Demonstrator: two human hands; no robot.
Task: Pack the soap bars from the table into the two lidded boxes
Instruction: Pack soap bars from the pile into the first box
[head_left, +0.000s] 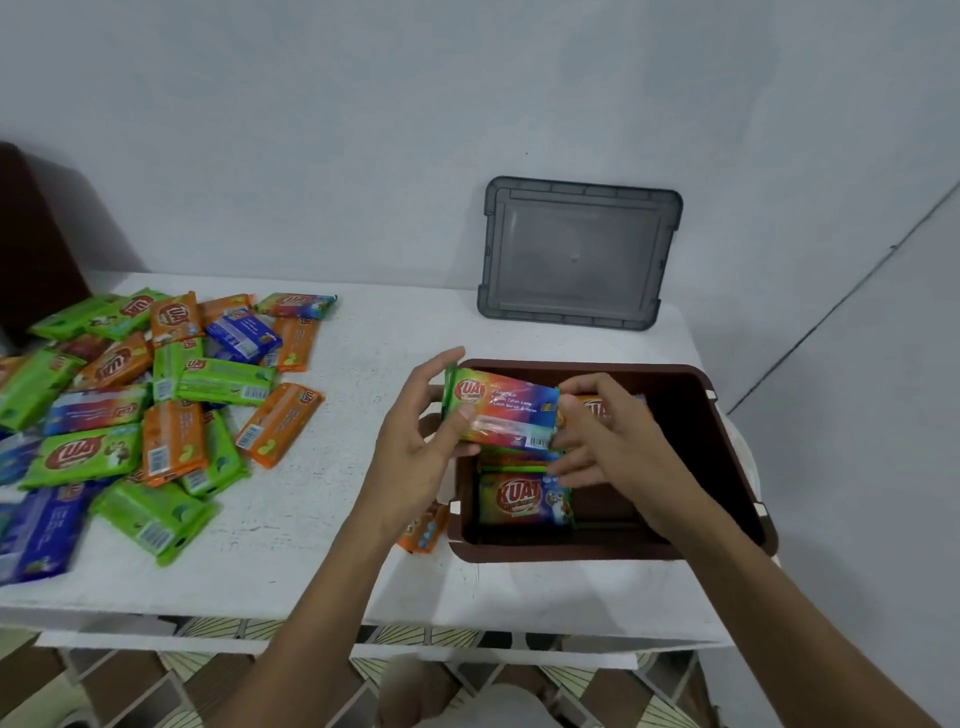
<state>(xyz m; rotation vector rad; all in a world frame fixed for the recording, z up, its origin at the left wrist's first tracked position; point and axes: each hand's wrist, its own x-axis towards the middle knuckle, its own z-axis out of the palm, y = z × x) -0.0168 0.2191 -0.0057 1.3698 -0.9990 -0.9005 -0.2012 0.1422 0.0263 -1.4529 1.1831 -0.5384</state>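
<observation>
1. I see my left hand (421, 452) curled round the left end of a rainbow-wrapped soap bar (501, 410), thumb in front and fingers behind. My right hand (608, 447) pinches the bar's right end. The bar hangs tilted over the open brown box (737, 467) at centre right.
2. If 1 hand lets go early, I judge the glossy wrapper could slip and the bar drop crooked onto the packed bar (524, 496) below, wasting room.
3. Crooked layers could later stop the grey lid (576, 254) from seating. It leans on the wall at upper centre right and might slide down.
4. A loose orange bar (423, 530) lies just beside the box's left wall, under my left wrist. A careless pull back could knock it toward the table (311, 545) edge.
5. The pile of soap bars (156, 395) at left reaches the frame's left border, so I cannot tell how near the drop its blue bars sit.
6. I see only 1 box.
</observation>
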